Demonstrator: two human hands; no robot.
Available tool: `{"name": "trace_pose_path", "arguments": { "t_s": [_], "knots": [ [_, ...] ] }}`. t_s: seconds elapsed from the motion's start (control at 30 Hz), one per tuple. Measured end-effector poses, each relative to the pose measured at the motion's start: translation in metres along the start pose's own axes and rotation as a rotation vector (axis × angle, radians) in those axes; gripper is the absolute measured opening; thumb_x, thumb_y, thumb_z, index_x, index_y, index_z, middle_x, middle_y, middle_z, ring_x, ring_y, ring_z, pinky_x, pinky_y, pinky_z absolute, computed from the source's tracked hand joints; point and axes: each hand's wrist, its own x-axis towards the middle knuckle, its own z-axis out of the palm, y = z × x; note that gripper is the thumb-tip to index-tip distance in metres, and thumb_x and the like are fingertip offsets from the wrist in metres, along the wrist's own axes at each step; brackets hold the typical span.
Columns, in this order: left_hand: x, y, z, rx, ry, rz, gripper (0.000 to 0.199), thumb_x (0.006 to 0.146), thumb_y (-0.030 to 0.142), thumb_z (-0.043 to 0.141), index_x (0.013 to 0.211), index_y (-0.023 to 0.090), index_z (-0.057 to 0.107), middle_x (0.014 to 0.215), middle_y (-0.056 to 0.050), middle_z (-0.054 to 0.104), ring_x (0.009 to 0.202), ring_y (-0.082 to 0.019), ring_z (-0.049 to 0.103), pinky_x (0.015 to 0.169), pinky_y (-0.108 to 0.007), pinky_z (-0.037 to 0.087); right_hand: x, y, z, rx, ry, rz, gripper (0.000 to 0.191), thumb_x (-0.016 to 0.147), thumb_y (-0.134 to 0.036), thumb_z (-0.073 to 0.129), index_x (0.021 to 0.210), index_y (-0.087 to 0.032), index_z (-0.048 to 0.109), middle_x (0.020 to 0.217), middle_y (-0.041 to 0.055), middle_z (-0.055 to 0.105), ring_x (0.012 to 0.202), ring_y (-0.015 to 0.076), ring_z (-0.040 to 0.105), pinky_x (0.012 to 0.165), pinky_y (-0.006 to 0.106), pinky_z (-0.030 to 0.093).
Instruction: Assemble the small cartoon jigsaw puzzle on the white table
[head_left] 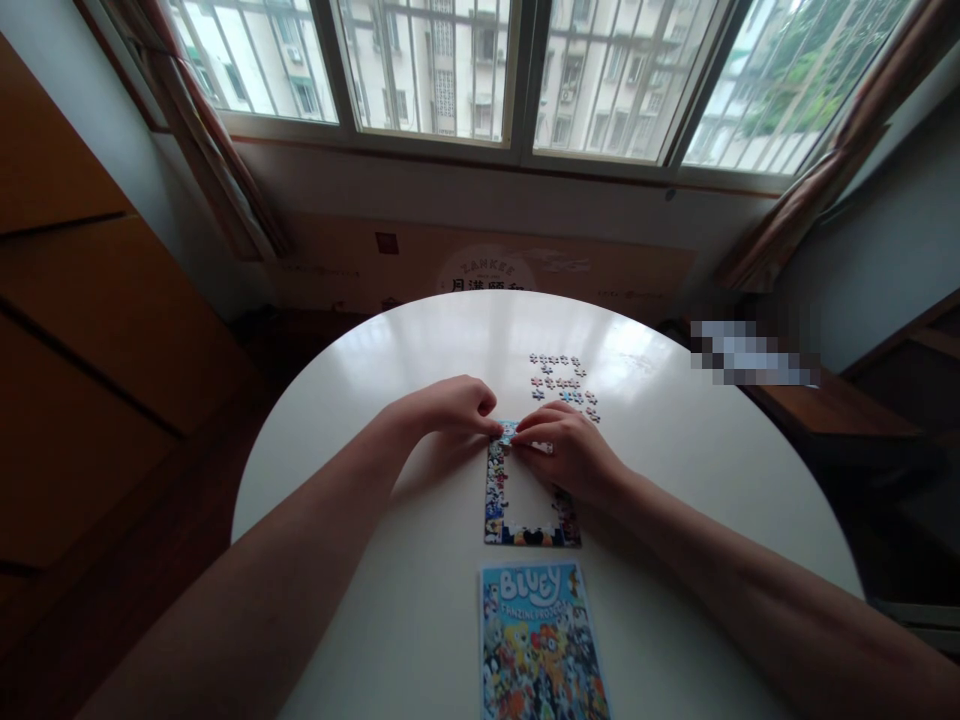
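A partly built jigsaw puzzle [495, 490] lies flat on the table, its colourful border joined around a bare white middle. My left hand [457, 405] is at its upper left corner, fingers curled in and the thumb tip touching the edge. At the top border, the fingertips of my right hand [566, 445] are pinched together on what looks like a small puzzle piece [507, 440]. That hand hides much of the puzzle's upper right side. Beyond it, several loose puzzle pieces [562, 383] lie spread in rough rows.
A blue picture sheet [544, 640] lettered "Bluey" lies nearest me on the round white table [360, 400]. Past the far edge stands a long printed cardboard panel [600, 275] under the windows. A wooden cabinet [90, 330] is at the left.
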Motion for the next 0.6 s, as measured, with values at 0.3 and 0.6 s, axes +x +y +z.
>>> {"name": "trace_pose_path", "arguments": {
  "t_s": [0.3,0.6],
  "knots": [
    [-0.0023,0.0032,-0.0011,0.0,-0.01,-0.01,0.044,0.08,0.054,0.066,0.058,0.019,0.05,0.055,0.002,0.045,0.053,-0.011,0.033,0.056,-0.031,0.022,-0.0002,-0.0013,-0.0038,-0.063,-0.06,0.006,0.017,0.093,-0.03,0.064,0.095,-0.032,0.081,0.105,-0.0003,0.076,0.102,0.0221,0.064,0.092,0.04,0.051],
    [0.0001,0.0093,-0.0005,0.052,-0.022,-0.053,0.044,0.076,0.058,0.068,0.06,0.019,0.054,0.054,0.001,0.048,0.053,-0.012,0.036,0.056,-0.031,0.023,-0.0021,-0.0017,-0.0034,-0.104,-0.128,0.047,0.02,0.094,-0.026,0.063,0.104,-0.03,0.08,0.13,0.0056,0.067,0.132,0.0316,0.054,0.11,0.055,0.045]
  ]
}}
